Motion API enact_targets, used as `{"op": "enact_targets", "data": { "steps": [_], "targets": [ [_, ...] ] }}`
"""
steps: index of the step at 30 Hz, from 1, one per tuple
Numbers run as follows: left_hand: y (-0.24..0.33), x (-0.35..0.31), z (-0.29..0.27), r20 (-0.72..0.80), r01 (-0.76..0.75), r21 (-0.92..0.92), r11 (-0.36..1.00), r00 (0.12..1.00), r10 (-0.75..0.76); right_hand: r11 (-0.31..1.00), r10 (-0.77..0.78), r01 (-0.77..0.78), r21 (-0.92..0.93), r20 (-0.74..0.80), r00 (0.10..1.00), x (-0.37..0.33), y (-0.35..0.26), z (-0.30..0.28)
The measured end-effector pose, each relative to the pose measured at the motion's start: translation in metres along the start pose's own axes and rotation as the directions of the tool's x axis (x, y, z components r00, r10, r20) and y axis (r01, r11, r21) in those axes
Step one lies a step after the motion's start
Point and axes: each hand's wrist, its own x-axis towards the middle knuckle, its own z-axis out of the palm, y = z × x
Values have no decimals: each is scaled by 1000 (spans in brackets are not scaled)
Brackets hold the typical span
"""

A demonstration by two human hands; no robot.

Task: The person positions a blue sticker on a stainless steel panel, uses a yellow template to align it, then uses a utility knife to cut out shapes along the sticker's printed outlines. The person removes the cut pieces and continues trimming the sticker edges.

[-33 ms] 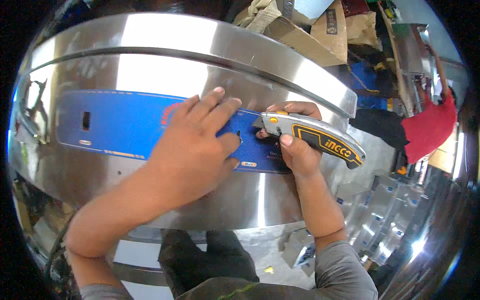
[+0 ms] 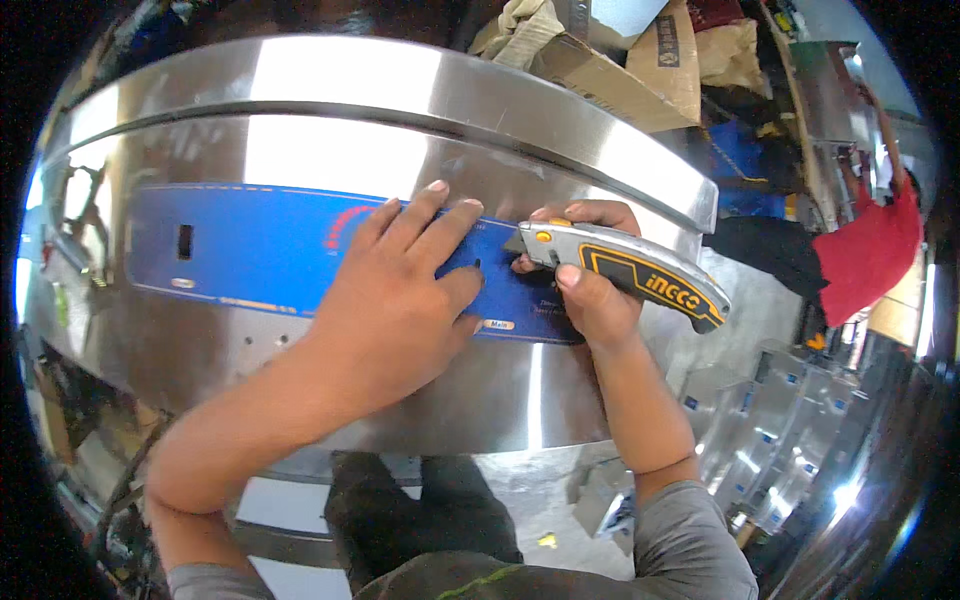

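A long blue label panel (image 2: 250, 240) with pale trim lies along the face of a curved, shiny steel housing (image 2: 560, 400). Across its middle rests my left hand (image 2: 400, 275), palm down, fingers spread over the label. Close to my left thumb, a small dark slot (image 2: 477, 266) shows in the blue. My right hand (image 2: 600, 295) grips a grey and black utility knife (image 2: 640, 268) with yellow trim. Its short blade (image 2: 514, 243) points left, at the label's right part; whether it touches the surface I cannot tell. A second dark rectangular cutout (image 2: 185, 241) sits near the label's left end.
Behind the housing stands an opened cardboard box (image 2: 620, 85). At the right a person in a red shirt (image 2: 872, 250) bends over. Several steel boxes (image 2: 770, 430) stand on the floor at the lower right, and another steel piece (image 2: 605, 497) lies nearer my legs.
The whole view has shifted slightly, so the housing's left side sits a little more to the right. Both hands keep nearly the same places on the label.
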Motion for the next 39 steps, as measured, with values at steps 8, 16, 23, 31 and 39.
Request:
{"op": "enact_targets", "data": {
  "steps": [8,16,23,31,39],
  "targets": [
    [61,0,37,-221,426,204,882,897,-382,984,124,-126,129,27,992,12,-1,-9],
    [82,14,55,-310,661,192,726,743,-594,988,119,-127,83,99,988,18,-3,-11],
    [73,18,61,-358,754,27,657,621,-698,978,87,-111,178,135,987,22,8,-12],
    [69,24,52,-298,725,131,676,679,-671,977,153,-178,116,197,968,21,-6,-19],
    [51,16,39,-197,438,185,880,894,-403,875,337,-412,254,291,896,20,-29,-38]
  ]
}}
